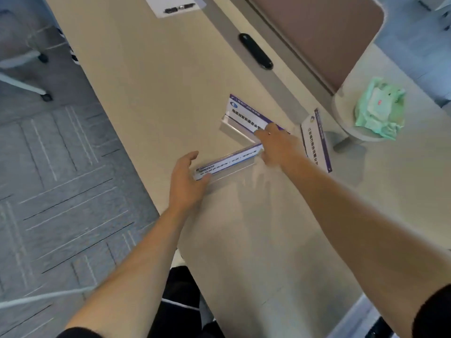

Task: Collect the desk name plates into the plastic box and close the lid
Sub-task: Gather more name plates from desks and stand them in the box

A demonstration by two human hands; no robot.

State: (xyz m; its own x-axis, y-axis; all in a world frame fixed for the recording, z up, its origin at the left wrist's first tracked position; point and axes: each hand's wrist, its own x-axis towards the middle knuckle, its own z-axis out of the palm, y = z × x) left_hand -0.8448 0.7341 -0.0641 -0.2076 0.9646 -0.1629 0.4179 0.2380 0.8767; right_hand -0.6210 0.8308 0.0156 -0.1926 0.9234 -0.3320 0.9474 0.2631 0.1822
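Observation:
Three clear acrylic name plates with white and purple inserts stand on the beige desk (146,93). The nearest name plate (228,163) is gripped at both ends: my left hand (186,181) closes on its near-left end and my right hand (278,145) on its far-right end. A second name plate (246,115) stands just beyond my right hand, whose fingers reach its right end. The third name plate (316,140) stands to the right of my right hand. No plastic box is in view.
A green wet-wipe pack (379,111) lies on a round side ledge at the right. A black cable grommet (255,51) and a brown divider panel (324,32) run along the desk's far edge. Paper with a pen (174,6) lies at the top. Office chair legs (29,79) stand at left.

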